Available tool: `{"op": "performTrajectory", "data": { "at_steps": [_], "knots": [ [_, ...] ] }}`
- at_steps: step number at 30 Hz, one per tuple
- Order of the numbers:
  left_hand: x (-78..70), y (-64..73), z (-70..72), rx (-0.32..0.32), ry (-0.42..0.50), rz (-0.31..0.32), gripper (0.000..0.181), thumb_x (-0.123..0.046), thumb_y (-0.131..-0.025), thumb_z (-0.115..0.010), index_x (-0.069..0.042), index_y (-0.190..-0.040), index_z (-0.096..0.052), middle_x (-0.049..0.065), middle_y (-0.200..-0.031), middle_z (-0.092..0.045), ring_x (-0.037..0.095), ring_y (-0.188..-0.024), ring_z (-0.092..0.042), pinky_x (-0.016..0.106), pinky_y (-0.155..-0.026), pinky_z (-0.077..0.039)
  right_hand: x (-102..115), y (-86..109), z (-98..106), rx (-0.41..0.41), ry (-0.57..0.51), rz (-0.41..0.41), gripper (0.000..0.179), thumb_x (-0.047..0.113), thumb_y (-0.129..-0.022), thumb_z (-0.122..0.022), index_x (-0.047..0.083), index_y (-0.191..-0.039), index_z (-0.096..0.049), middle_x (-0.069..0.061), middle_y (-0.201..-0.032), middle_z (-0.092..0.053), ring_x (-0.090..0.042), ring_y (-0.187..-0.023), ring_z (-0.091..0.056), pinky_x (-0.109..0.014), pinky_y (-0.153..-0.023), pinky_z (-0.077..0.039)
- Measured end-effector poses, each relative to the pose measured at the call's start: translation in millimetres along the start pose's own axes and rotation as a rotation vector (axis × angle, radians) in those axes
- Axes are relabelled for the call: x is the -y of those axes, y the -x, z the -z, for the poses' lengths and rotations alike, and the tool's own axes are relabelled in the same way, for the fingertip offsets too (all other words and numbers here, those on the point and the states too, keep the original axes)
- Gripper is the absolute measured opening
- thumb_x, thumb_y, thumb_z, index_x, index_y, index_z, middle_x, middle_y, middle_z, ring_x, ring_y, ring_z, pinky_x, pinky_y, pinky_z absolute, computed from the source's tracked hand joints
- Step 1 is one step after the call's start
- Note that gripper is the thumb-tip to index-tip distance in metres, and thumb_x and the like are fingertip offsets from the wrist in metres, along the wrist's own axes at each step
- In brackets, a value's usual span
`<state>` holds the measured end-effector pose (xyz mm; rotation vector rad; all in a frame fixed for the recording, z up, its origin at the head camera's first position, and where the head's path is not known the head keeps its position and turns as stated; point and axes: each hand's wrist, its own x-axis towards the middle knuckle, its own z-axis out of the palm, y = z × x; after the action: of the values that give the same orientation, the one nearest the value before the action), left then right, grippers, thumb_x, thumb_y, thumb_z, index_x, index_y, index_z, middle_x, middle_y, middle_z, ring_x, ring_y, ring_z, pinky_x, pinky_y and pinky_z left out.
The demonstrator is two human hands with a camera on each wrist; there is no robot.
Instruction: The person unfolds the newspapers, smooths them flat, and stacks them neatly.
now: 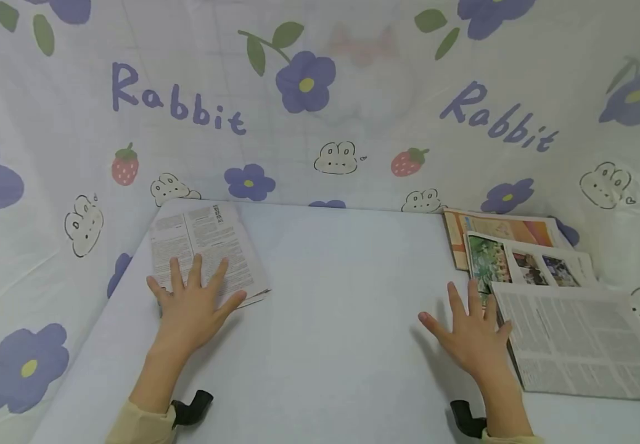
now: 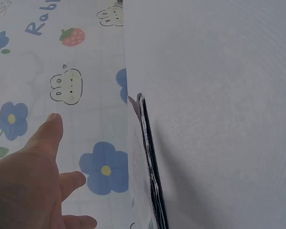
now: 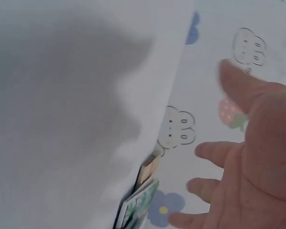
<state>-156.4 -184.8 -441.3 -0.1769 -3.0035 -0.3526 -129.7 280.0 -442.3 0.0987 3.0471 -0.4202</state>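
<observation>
My left hand (image 1: 189, 314), fingers spread, is over a small folded stack of newspaper (image 1: 217, 237) at the table's left side. The left wrist view catches that stack edge-on, its layered sheets (image 2: 151, 162) showing dark gaps, with the hand apart from it. My right hand (image 1: 475, 342) is spread too, holding nothing, beside the left edge of a grey printed newspaper (image 1: 586, 339). Behind that lie a page with colour photos (image 1: 531, 265) and an orange-printed paper (image 1: 508, 228), partly overlapped. In the right wrist view, the colour papers (image 3: 140, 198) appear below the fingers.
A white table (image 1: 331, 320) stretches between the paper piles. White cloth (image 1: 375, 123) printed with rabbits, flowers and strawberries rises behind it and at both sides. Black curved pieces (image 1: 192, 408) are attached at both wrists.
</observation>
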Motion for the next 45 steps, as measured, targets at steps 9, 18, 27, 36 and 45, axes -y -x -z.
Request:
{"op": "performTrajectory", "data": {
  "at_steps": [9,18,27,36,45],
  "knots": [
    [11.6,10.4,10.7,0.004,0.154,0.007,0.078,-0.064,-0.098,-0.039,-0.009,-0.154,-0.034,0.033,-0.154,-0.019,0.060,-0.137,-0.007,0.081,-0.096,0.006,33.1,12.8,6.0,0.016,-0.291,0.049,0.072,0.040,-0.097,-0.061,-0.004,-0.148,-0.036,-0.036,-0.149,-0.024,-0.057,-0.133,-0.023,-0.075,-0.096,-0.027],
    [48.1,25.5,24.0,-0.052,0.533,0.063,0.064,-0.040,-0.101,-0.055,-0.001,-0.150,-0.037,0.034,-0.149,-0.025,0.057,-0.134,-0.021,0.074,-0.098,-0.024,77.7,-0.3,-3.4,0.109,-0.663,0.150,0.054,0.032,-0.095,-0.068,0.007,-0.141,-0.052,-0.016,-0.141,-0.049,-0.036,-0.127,-0.047,-0.054,-0.098,-0.043],
    [68.6,31.1,20.2,-0.136,0.644,0.241,0.054,-0.029,-0.101,-0.058,0.001,-0.144,-0.046,0.031,-0.145,-0.033,0.049,-0.126,-0.040,0.061,-0.093,-0.042,123.7,-10.7,-24.2,0.262,-0.842,0.203,0.048,0.024,-0.092,-0.072,0.013,-0.136,-0.059,-0.008,-0.133,-0.058,-0.027,-0.120,-0.055,-0.053,-0.097,-0.043],
    [84.5,31.4,23.8,-0.018,0.655,0.347,0.060,-0.034,-0.100,-0.058,0.000,-0.147,-0.042,0.030,-0.146,-0.037,0.050,-0.127,-0.042,0.064,-0.095,-0.040,148.6,-30.7,-32.1,0.415,-1.015,0.255,0.046,0.020,-0.092,-0.072,0.007,-0.135,-0.059,-0.015,-0.132,-0.058,-0.025,-0.110,-0.061,-0.044,-0.093,-0.050],
    [92.9,34.5,20.4,0.042,0.754,0.474,0.055,-0.026,-0.101,-0.053,0.003,-0.146,-0.041,0.031,-0.134,-0.050,0.036,-0.109,-0.062,0.037,-0.081,-0.055,165.4,-52.1,-42.3,0.582,-1.051,0.287,0.049,0.021,-0.095,-0.068,0.002,-0.138,-0.054,-0.017,-0.137,-0.054,-0.028,-0.118,-0.058,-0.043,-0.094,-0.049]
  ]
}}
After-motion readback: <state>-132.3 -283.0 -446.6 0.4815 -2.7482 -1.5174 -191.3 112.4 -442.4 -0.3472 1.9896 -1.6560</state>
